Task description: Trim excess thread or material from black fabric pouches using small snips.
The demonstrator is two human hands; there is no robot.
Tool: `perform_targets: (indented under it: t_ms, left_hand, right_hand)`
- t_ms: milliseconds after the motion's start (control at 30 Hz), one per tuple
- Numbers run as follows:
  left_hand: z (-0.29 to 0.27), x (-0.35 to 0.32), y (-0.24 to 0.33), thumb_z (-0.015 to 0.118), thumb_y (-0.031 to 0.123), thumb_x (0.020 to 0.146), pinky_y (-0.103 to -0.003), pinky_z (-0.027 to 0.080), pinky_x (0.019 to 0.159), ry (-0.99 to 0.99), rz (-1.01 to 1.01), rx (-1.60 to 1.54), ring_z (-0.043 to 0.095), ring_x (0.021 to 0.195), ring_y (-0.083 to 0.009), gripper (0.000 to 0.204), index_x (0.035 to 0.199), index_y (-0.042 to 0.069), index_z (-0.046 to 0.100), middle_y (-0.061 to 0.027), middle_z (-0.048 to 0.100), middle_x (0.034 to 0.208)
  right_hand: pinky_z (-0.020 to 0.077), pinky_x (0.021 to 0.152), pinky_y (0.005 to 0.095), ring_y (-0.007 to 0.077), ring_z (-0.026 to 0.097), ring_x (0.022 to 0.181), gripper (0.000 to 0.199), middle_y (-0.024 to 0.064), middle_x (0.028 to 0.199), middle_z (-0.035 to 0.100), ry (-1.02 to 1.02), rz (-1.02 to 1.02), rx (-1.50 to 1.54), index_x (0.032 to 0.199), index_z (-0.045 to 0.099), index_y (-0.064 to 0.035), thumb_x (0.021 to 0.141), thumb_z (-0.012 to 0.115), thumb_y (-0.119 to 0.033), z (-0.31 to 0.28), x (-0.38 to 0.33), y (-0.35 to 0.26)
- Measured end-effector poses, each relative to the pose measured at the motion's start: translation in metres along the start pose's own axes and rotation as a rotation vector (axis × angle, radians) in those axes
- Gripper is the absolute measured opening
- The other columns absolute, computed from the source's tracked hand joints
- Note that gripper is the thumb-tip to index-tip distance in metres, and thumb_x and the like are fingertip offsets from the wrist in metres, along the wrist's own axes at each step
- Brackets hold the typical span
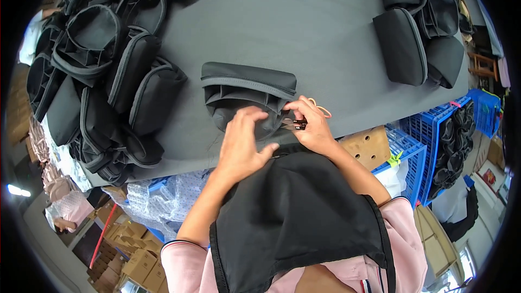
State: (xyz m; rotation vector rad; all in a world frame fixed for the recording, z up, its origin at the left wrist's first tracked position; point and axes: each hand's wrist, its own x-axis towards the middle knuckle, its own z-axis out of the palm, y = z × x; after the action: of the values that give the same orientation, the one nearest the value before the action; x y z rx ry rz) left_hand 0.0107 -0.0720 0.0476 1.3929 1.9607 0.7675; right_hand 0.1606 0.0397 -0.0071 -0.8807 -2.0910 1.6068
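A black zippered pouch (244, 89) lies open on the grey table (282, 27), near its front edge. My left hand (241, 144) rests on the pouch's lower rim, fingers curled on the fabric. My right hand (309, 125) holds small thread snips (293, 125) with an orange loop, their tips pointed at the pouch's right edge beside the zipper. A black apron covers my chest below the hands.
A heap of black pouches (103, 76) fills the table's left side, and more pouches (418, 32) lie at the far right. Blue plastic crates (434, 130) holding black goods stand right of the table. Cardboard boxes (130, 260) and plastic bags sit below left.
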Motion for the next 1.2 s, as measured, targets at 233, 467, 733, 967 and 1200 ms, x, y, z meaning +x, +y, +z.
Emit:
perform_targets:
  t_ms: [233,467,733,967,1200]
  left_hand:
    - [0.030,-0.002,-0.024,0.069,-0.003,0.054,-0.039,0.044,0.078,0.180,0.076,0.170,0.051,0.094,-0.0342,0.061,0.109,0.002,0.043,-0.0164,0.047,0.106]
    - [0.023,0.011,-0.012,0.065,-0.004,0.061,-0.036,0.050,0.069,0.496,0.128,0.093,0.058,0.085,-0.0308,0.046,0.105,0.002,0.052,-0.0144,0.051,0.104]
    - [0.006,0.022,-0.005,0.064,0.001,0.071,-0.034,0.047,0.070,0.311,0.080,0.142,0.058,0.079,-0.0277,0.018,0.089,0.001,0.061,-0.0107,0.059,0.083]
    - [-0.005,0.029,-0.012,0.069,0.011,0.078,-0.022,0.044,0.067,-0.450,-0.523,-0.921,0.055,0.074,-0.0053,0.019,0.095,0.002,0.067,-0.0006,0.064,0.082]
    - [0.019,0.025,-0.012,0.070,0.005,0.076,-0.018,0.044,0.068,-0.380,-0.465,-1.092,0.051,0.071,-0.0037,0.024,0.097,0.002,0.060,0.0029,0.056,0.080]
  right_hand:
    - [0.0327,0.055,0.0235,0.0108,0.037,0.064,0.036,-0.0002,0.070,0.036,-0.018,-0.013,0.049,0.099,0.059,-0.0071,0.067,0.068,0.005,0.010,0.003,0.004]
    - [0.0404,0.055,0.0258,0.0140,0.048,0.062,0.025,0.0029,0.076,0.052,0.162,-0.193,-0.013,0.095,0.065,-0.0067,0.072,0.068,0.002,0.018,0.029,-0.013]
    - [0.0363,0.053,0.0276,0.0144,0.045,0.058,0.011,0.0040,0.068,0.049,-0.192,-0.151,-0.166,0.082,0.062,-0.0028,0.074,0.069,-0.004,-0.013,0.049,-0.008]
    - [0.0367,0.054,0.0245,0.0101,0.047,0.059,0.017,0.0027,0.067,0.052,-0.235,-0.046,0.048,0.076,0.058,-0.0007,0.086,0.058,-0.015,-0.022,0.053,-0.007]
    - [0.0391,0.056,0.0268,0.0132,0.048,0.057,0.014,0.0049,0.067,0.055,0.207,0.023,0.027,0.077,0.058,0.0006,0.085,0.060,-0.012,0.004,0.029,0.012]
